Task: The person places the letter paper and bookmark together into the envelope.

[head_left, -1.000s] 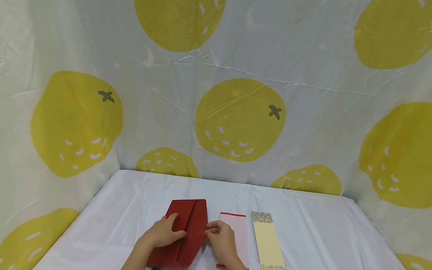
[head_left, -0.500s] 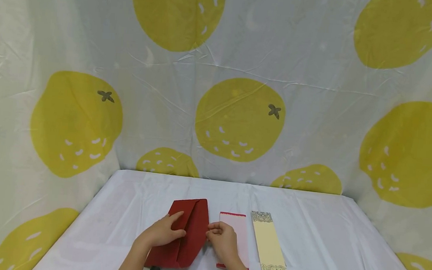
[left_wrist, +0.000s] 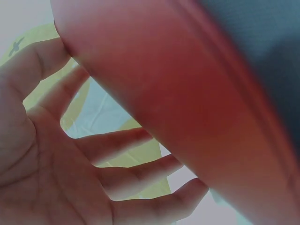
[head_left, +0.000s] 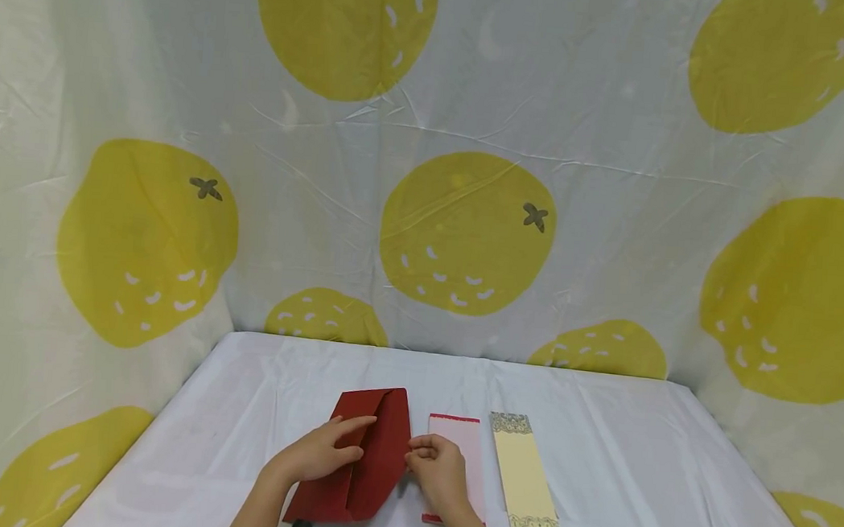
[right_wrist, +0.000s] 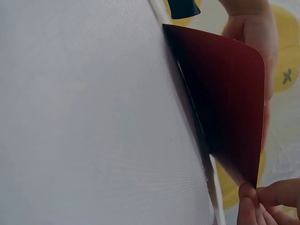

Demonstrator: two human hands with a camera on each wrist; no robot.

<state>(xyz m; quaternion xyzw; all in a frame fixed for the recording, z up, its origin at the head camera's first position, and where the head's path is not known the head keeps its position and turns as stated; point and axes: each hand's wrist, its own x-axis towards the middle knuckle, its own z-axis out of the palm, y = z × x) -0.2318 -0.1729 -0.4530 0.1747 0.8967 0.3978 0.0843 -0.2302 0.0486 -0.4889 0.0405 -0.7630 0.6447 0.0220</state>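
Note:
A red paper envelope (head_left: pixel 339 484) lies left of the table's middle, its flap (head_left: pixel 384 463) lifted on the right side. My left hand (head_left: pixel 319 455) rests on the envelope with spread fingers, the index fingertip at the flap's fold. In the left wrist view those fingers (left_wrist: pixel 136 183) reach to the edge of the red paper. My right hand (head_left: pixel 438 474) pinches the flap's outer edge between thumb and fingers. The right wrist view has this pinch (right_wrist: pixel 255 194) at the corner of the flap, which stands up at an angle.
To the right lies a pale pink paper strip (head_left: pixel 465 439) with red ends, partly covered by my right hand. Beyond it is a cream strip (head_left: pixel 521 471) with patterned ends. A white cloth (head_left: pixel 634 470) covers the table. Behind hangs a curtain (head_left: pixel 611 251) with yellow fruit prints.
My left index finger has stretched rightward to the fold. Envelope and right hand have shifted slightly right, the pinch on the flap's edge staying the same.

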